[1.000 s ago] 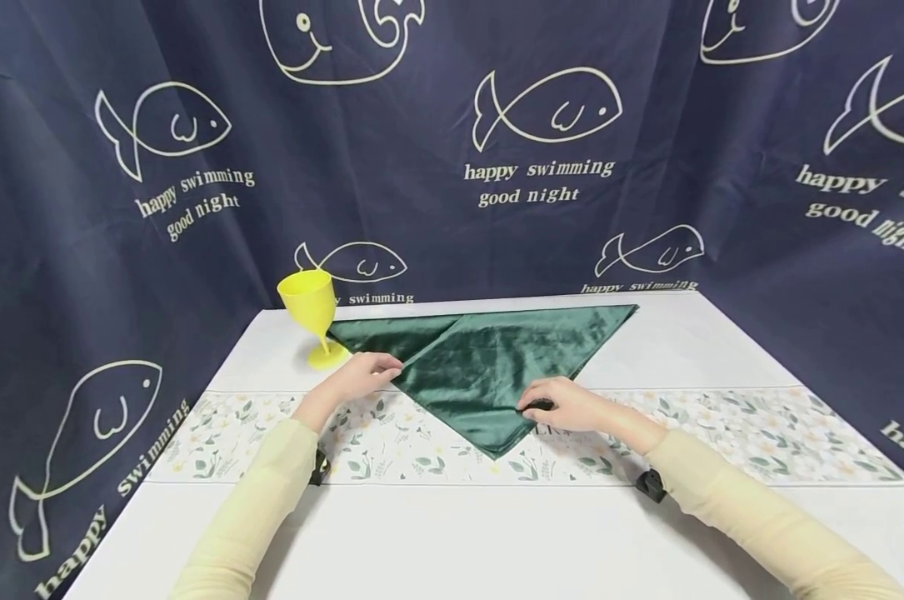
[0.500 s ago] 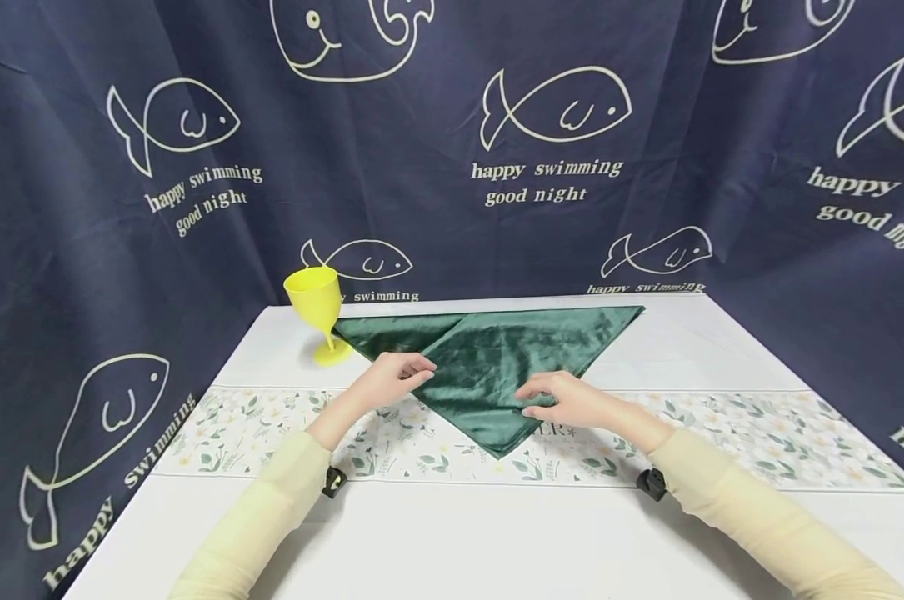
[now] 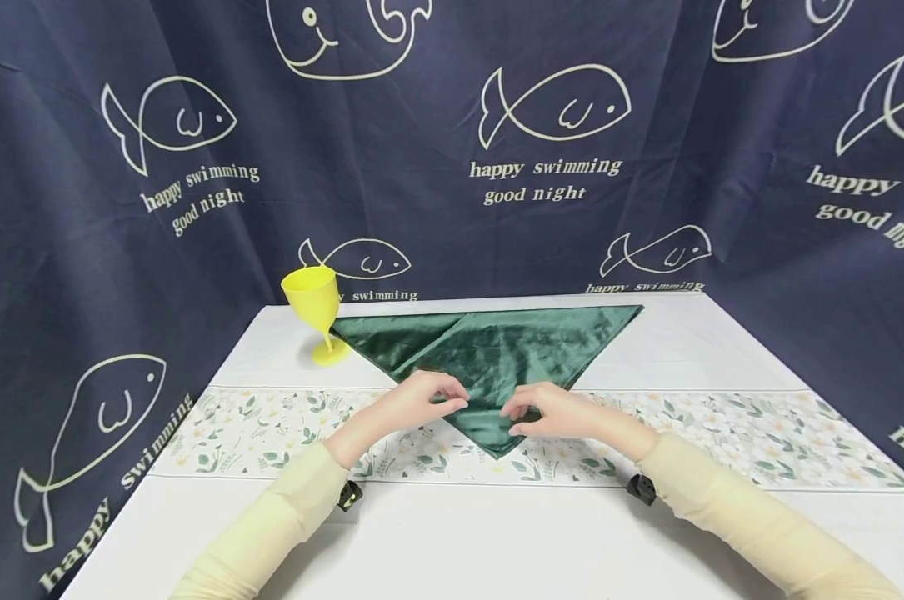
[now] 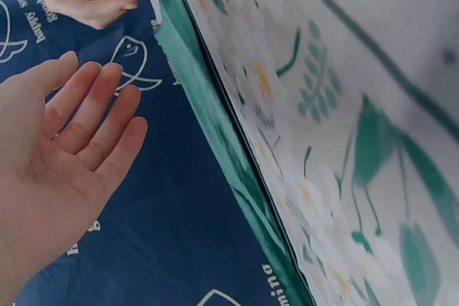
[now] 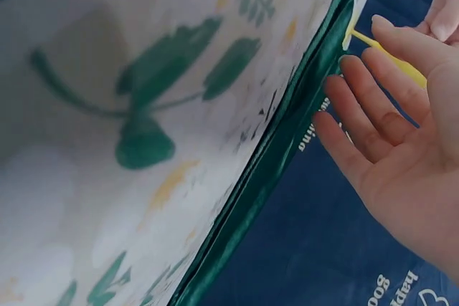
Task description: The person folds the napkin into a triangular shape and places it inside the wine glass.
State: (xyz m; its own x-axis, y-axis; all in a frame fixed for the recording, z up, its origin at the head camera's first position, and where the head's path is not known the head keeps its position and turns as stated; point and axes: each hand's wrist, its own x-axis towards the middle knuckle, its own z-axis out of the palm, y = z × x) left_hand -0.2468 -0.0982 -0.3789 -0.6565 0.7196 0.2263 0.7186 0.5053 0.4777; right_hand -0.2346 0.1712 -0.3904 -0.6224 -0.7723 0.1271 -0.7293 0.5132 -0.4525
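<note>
A dark green, velvety cloth [image 3: 489, 354] lies folded in a triangle on the table, its tip pointing toward me. Over its left lower edge is my left hand [image 3: 422, 400], fingers relaxed and holding nothing. My right hand [image 3: 545, 410] hovers across from it, over the right lower edge near the tip. In the left wrist view the left hand [image 4: 79, 141] shows its bare palm, apart from the thin green cloth edge [image 4: 222, 134]. The right wrist view has the right hand [image 5: 394, 98] with loosely bent fingers, its fingertips close to the cloth [image 5: 280, 155].
A yellow goblet [image 3: 312, 304] stands at the back left, beside the cloth's left corner. A floral band [image 3: 721, 429] runs across the white table [image 3: 452, 533]. Behind hangs a dark blue curtain [image 3: 422, 167] with fish drawings.
My left hand has let go of the cloth's left edge and moved right and nearer the tip. My right hand has also released the cloth and shifted slightly left. The cloth lies the same.
</note>
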